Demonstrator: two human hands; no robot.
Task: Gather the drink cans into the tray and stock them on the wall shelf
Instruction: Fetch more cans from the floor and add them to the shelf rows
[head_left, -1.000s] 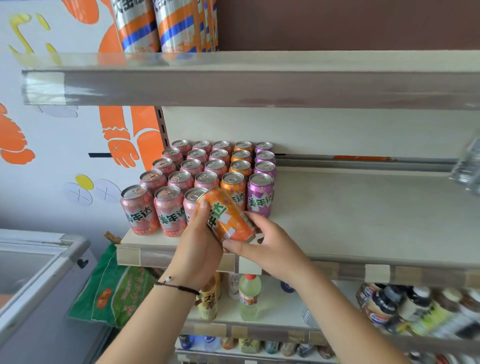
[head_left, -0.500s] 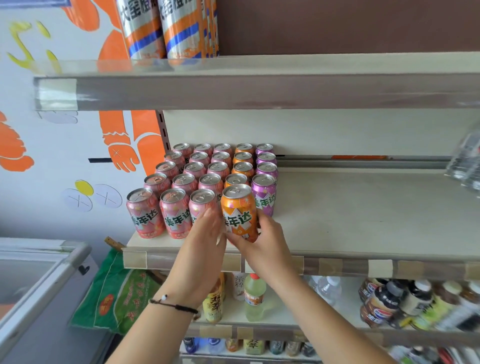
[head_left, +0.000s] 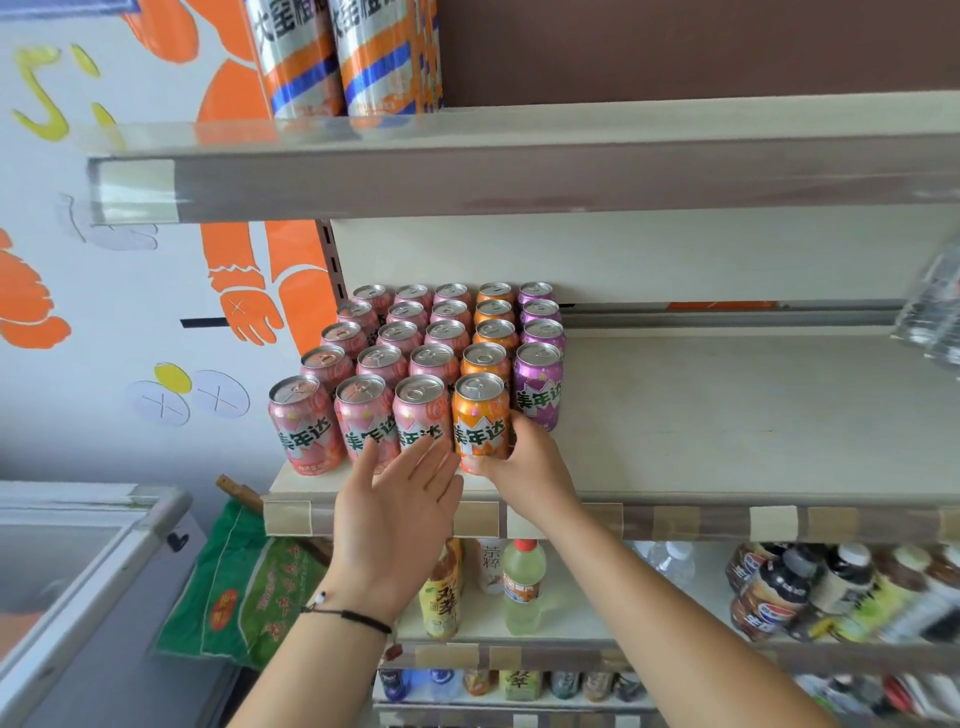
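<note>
Standing upright at the front edge of the wall shelf (head_left: 727, 415), an orange can (head_left: 480, 421) closes the front row beside three pink cans (head_left: 358, 421), and the person's right hand (head_left: 524, 457) is wrapped around its lower right side, fingers curled against the can and thumb near its base. The left hand (head_left: 400, 499) is open, fingers spread and flat, palm turned toward the pink cans; its fingertips lie over the lower front of the third pink can, though whether they touch it cannot be told. A thin black bracelet (head_left: 353, 616) circles the left wrist. Behind the front row the cans stand in tidy columns running to the back wall of the shelf: three pink columns at the left end, one orange column, then a purple column led by a purple can (head_left: 539, 384) just behind and to the right of the held can. To the right of the cans the shelf board is bare. On the shelf above, near its left end, stand tall orange-and-blue cans (head_left: 343, 52). Below, a lower shelf (head_left: 597, 644) carries bottles, among them a pale green bottle (head_left: 523, 587) with a red cap.
</note>
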